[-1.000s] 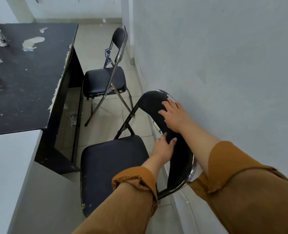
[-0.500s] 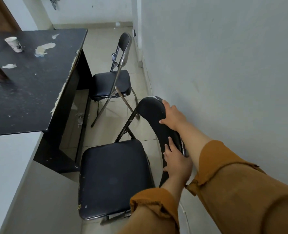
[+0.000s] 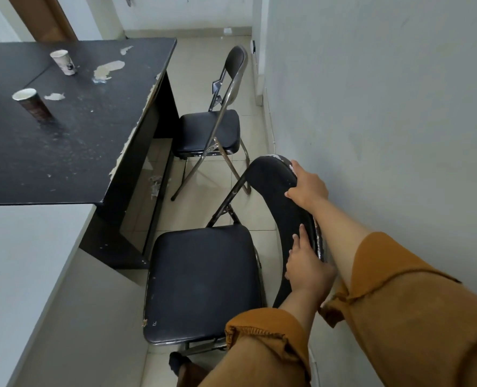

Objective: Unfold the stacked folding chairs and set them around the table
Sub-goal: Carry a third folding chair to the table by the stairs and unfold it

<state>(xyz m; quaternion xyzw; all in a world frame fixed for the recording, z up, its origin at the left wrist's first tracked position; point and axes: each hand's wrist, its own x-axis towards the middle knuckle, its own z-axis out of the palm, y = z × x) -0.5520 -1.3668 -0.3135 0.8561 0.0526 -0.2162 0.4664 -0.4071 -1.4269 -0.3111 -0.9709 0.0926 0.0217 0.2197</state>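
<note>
Wall [image 3: 385, 93]: pale, running along the right side, close behind both chairs.
Table [image 3: 64, 141]: black top with chipped patches, at the left; its dark side panel faces the chairs.
Near chair [image 3: 203, 283]: unfolded, seat flat and facing the table, standing between table and wall; its curved black backrest [image 3: 276, 185] rises at the right, just beside the wall.
Far chair [image 3: 209, 129]: also unfolded, further along the same table side, seat tucked near the table edge, backrest toward the wall.
Right hand [image 3: 308, 188]: curled over the top edge of the near chair's backrest, gripping it.
Left hand [image 3: 307, 266]: lower on the same backrest, palm and fingers laid against its padded face; whether it grips I cannot tell.
Sleeves [image 3: 399, 303]: mustard-brown, pushed up both forearms.
Cups [image 3: 33, 103]: two paper cups upright on the table, well apart from the hands.
</note>
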